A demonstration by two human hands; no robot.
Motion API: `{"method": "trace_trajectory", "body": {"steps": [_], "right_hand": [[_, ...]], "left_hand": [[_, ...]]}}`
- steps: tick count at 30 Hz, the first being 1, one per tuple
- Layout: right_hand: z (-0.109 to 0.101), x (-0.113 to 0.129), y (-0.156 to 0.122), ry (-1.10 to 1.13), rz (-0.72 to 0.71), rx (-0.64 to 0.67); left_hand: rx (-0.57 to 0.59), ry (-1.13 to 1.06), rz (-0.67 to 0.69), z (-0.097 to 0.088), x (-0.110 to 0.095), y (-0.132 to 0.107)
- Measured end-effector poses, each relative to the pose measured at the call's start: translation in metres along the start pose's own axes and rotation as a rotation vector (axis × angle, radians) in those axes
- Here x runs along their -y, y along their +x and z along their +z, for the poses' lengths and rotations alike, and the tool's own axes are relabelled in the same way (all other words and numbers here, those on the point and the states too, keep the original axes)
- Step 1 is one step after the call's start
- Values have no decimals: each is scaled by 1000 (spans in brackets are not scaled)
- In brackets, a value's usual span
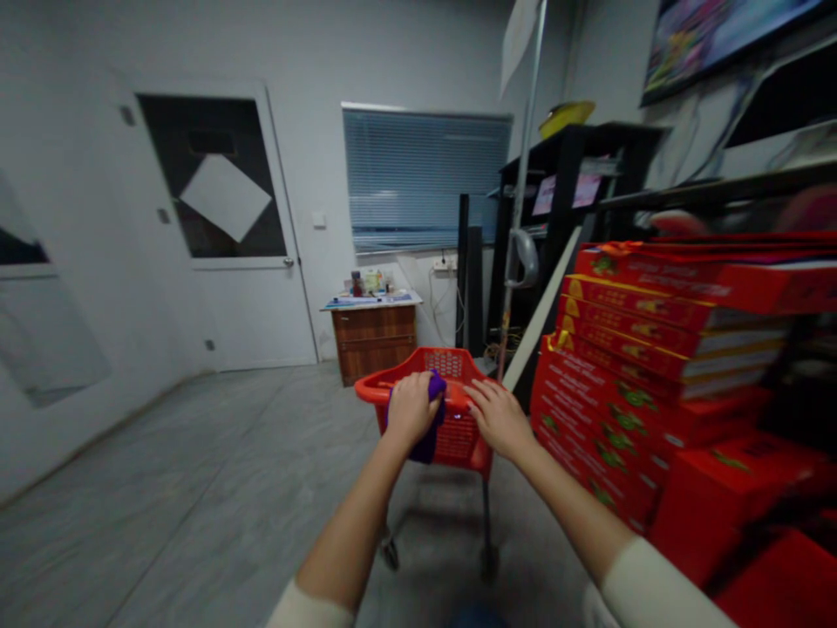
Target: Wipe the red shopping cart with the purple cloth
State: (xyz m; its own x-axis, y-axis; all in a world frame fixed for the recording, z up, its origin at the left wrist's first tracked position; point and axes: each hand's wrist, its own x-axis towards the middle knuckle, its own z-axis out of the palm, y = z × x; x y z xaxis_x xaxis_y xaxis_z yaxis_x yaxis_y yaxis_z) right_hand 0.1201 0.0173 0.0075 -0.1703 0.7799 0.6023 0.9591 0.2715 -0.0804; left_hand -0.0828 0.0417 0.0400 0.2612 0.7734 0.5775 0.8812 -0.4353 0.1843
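Observation:
A red plastic shopping cart on wheels stands right in front of me on the grey floor. My left hand is closed around a purple cloth at the left part of the cart's near rim, and the cloth hangs down over the side. On the right part of the same rim rests my right hand, its fingers stretched out over the edge with nothing held. The cart's inside is mostly hidden behind my hands.
Stacked red boxes rise close on the right. A metal pole stands before a black shelf. Ahead is a small wooden cabinet with items on top. A white door is at the left, and floor stretches before it.

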Motion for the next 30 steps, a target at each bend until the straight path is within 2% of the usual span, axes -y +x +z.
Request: {"method": "trace_trajectory", "body": {"steps": [3,5,8,10,12,14,16,18,20,22,24,26,30], "right_hand": [[-1,-6,-2,1,16,-5],[3,-4,-1,20,29,-2],[7,0,-1,42,23,-1],[8,-1,-3,55,7,-6],[9,-5,-7,62,6,-36],[12,-8,-10,69,21,-84],[18,-7,-11,80,36,-128],[24,-1,-11,92,54,-156],[28,7,-11,96,68,-171],[30,12,-11,95,61,-168],[30,12,-13,93,43,-161],[30,9,-16,93,39,-167],[33,10,-20,107,61,-188]], "left_hand": [[-15,36,-171,-4,11,4],[-24,42,-203,-2,4,4],[9,-3,-65,0,-16,4],[58,-46,35,-3,-21,7],[106,-64,40,-8,-12,11],[127,-54,-52,-13,4,17],[105,-32,-169,-13,16,20],[53,-6,-237,-9,17,18],[10,14,-214,-3,8,14],[-2,-6,-118,1,-3,10],[27,-65,0,0,-6,8],[64,-117,45,-4,5,10],[40,-116,-121,-11,36,16]]}}
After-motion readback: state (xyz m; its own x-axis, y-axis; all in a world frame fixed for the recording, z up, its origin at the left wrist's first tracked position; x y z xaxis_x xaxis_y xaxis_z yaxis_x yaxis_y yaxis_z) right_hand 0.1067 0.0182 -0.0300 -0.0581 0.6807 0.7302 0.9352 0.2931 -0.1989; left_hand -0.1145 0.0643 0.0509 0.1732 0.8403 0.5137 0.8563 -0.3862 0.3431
